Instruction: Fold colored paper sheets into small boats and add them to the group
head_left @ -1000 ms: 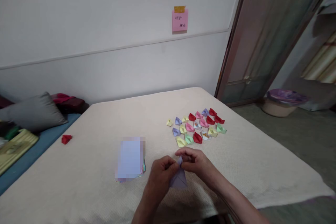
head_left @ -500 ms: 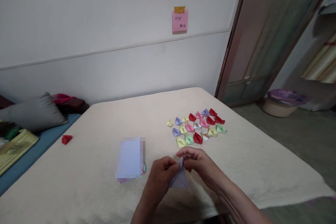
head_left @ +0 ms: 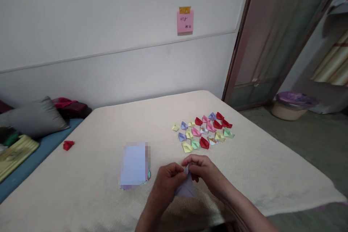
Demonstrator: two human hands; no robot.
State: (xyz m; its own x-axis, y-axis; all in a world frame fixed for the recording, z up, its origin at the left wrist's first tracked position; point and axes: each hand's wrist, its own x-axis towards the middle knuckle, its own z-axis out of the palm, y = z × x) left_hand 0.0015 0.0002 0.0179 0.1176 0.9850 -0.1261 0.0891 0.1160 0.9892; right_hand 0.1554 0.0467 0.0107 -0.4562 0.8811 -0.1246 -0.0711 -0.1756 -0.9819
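Observation:
A folded piece of pale lilac paper (head_left: 185, 188) is held between my two hands above the front of the covered table. My left hand (head_left: 169, 181) pinches its left side with thumb and fingers. At the paper's upper tip, my right hand (head_left: 202, 166) closes thumb and fingertips on the edge. Beyond my hands lie several small folded paper boats, among them a dark red boat (head_left: 204, 143), a yellow boat (head_left: 187, 147) and a green boat (head_left: 228, 132). To the left of my left hand is a stack of paper (head_left: 134, 165), blurred by pixelation.
The cream cloth (head_left: 103, 166) covers the wide surface. A red folded paper piece (head_left: 68, 145) sits near its left edge. Farther left is a grey pillow (head_left: 35, 117). A pink note (head_left: 185, 21) is taped to the wall, and a lined basin (head_left: 289, 107) stands on the floor at right.
My right fingers have come closer together on the paper's tip. The lower part of the paper has tilted slightly. Both hands stay in nearly the same place.

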